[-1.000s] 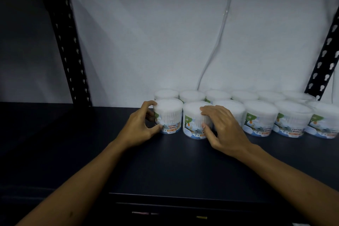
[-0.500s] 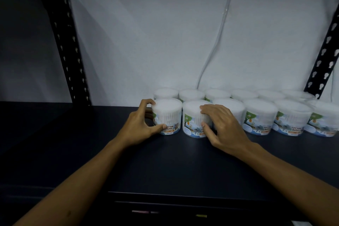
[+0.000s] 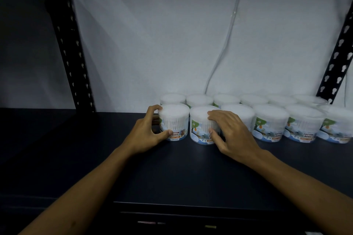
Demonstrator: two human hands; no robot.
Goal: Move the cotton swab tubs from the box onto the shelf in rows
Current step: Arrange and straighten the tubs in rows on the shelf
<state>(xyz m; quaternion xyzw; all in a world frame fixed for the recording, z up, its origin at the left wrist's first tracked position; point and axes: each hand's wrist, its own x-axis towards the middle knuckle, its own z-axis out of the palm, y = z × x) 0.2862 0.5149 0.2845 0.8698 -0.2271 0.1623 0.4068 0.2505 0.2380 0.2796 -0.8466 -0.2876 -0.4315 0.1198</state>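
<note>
left hand [image 3: 148,132] curled round end tub [image 3: 173,123], front row's 9 o'clock end | right hand [image 3: 232,134] gripping second tub [image 3: 202,126], touching at its 3 o'clock | both upright on shelf [image 3: 172,173] | back row [image 3: 225,99] at 12 o'clock

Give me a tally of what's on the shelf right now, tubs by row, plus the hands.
Front-row tubs: 6, the last cut by the right frame edge
Back-row tubs: 6 visible, partly hidden behind the front row
Hands: 2, left hand gripping the leftmost front tub, right hand gripping the second front tub
Total: 12 tubs, 2 hands
</note>
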